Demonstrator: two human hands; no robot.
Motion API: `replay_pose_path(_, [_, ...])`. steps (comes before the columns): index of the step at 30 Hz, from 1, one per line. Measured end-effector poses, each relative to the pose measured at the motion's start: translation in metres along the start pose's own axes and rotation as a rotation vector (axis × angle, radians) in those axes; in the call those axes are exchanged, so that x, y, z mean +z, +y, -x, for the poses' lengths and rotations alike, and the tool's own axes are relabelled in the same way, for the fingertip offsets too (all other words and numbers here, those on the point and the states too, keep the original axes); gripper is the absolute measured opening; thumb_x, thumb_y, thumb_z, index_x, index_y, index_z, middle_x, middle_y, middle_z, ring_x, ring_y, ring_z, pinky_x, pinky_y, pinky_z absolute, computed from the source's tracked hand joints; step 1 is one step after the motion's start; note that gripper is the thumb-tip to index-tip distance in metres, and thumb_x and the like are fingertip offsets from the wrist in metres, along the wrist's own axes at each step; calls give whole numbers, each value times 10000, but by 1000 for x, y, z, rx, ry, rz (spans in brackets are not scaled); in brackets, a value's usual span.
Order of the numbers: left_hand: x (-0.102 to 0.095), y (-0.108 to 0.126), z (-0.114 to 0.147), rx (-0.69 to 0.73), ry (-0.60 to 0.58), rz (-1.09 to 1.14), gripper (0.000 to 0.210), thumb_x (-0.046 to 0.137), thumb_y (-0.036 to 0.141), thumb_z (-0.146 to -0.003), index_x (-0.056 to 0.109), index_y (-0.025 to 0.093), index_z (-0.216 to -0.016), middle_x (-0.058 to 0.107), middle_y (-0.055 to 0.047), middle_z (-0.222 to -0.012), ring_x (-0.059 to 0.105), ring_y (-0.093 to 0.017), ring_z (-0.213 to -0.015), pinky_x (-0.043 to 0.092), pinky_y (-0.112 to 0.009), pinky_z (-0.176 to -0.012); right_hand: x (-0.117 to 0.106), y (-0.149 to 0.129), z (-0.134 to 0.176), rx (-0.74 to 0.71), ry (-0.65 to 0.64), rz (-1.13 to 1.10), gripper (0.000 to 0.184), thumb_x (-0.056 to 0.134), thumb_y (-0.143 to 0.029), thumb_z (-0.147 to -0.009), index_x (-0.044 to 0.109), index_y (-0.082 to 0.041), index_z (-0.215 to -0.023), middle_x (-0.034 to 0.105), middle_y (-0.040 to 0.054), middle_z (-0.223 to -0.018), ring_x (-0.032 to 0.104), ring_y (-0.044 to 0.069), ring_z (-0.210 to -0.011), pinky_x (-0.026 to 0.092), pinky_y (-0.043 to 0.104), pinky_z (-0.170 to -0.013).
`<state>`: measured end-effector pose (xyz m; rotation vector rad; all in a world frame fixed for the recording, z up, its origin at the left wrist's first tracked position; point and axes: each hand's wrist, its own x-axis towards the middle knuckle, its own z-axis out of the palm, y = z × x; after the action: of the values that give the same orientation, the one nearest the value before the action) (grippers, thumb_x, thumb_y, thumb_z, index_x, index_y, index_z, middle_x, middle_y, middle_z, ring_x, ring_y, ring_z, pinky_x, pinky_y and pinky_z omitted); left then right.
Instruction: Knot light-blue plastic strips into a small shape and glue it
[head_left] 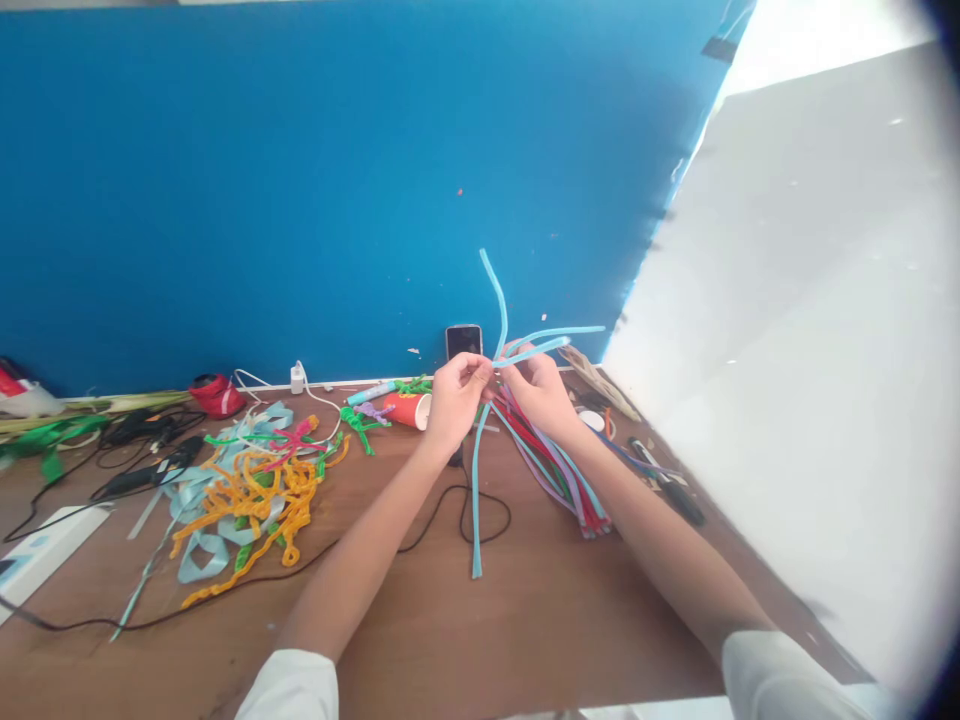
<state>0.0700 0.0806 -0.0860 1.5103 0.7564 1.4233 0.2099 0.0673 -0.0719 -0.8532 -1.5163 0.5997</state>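
Note:
Light blue pipe cleaners cross between my two hands, held up above the table. Several blue ends stick out upward and to the right, and one long end hangs down toward the tabletop. My left hand pinches them near the crossing with thumb and forefinger. On the other side, my right hand is closed on the same pipe cleaners, its fingertips close to the left thumb. Below my right hand lies a bundle of red, purple and blue pipe cleaners, partly covered by the hand and forearm.
A phone leans against the blue wall. Orange pipe cleaners and light blue ribbon are heaped at left, near a white power strip. A red paper cup lies sideways. A black cable crosses the table.

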Motion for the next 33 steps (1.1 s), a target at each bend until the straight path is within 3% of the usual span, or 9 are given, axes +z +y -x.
replay_pose_path(3, [-1,3,-2,-152,-78,158,358,744,487,-818,619,153,-849,603,17,-711,480,-45,-468,338,-168,-408,0,4,0,-1,-34,-81,209,640,-390,-884,591,-196,-825,602,-4,-770,560,136,-706,447,271,-666])
replay_pose_path(7, [2,5,1,-274,-182,285,446,752,561,-781,598,142,-780,538,43,-634,365,-3,-387,166,-155,-358,1,9,2,142,-101,-327,309,702,-475,-859,561,-205,-806,559,-40,-661,503,96,-550,365,233,-522])
replay_pose_path(11, [6,0,4,-294,-195,248,539,700,654,-785,592,129,-720,500,51,-544,315,1,-349,141,-167,-362,2,5,5,212,-98,-454,339,759,-465,-828,554,-200,-776,519,-67,-562,426,62,-428,248,212,-433])
replay_pose_path(17, [6,-13,4,-328,-199,108,627,612,742,-799,555,145,-618,451,47,-460,303,-24,-333,127,-193,-355,8,-7,8,283,-57,-536,419,822,-481,-752,506,-210,-708,466,-82,-491,440,70,-393,238,208,-395])
replay_pose_path(22, [6,-16,1,-359,-199,191,624,678,758,-725,549,152,-653,475,47,-519,363,-36,-408,238,-185,-412,12,-14,11,280,5,-582,410,828,-463,-739,499,-221,-708,383,-108,-492,371,60,-397,322,208,-408])
replay_pose_path(25, [7,-15,1,-358,-245,229,608,620,753,-785,605,147,-737,583,2,-627,516,-76,-534,378,-205,-524,9,-17,10,278,23,-510,369,791,-465,-763,506,-233,-736,388,-105,-498,371,79,-400,356,232,-408])
replay_pose_path(28, [8,-10,1,-363,-215,148,468,650,622,-852,661,157,-903,701,-41,-819,653,-134,-788,464,-229,-701,2,-19,5,245,108,-396,335,769,-441,-772,523,-219,-720,465,-77,-561,406,81,-467,371,235,-456])
replay_pose_path(33, [9,9,6,-290,-110,111,221,665,329,-880,664,176,-1040,731,-52,-1022,663,-166,-985,488,-267,-854,-5,-15,1,216,232,-253,275,735,-411,-789,576,-196,-727,565,-33,-672,482,103,-600,399,255,-581])
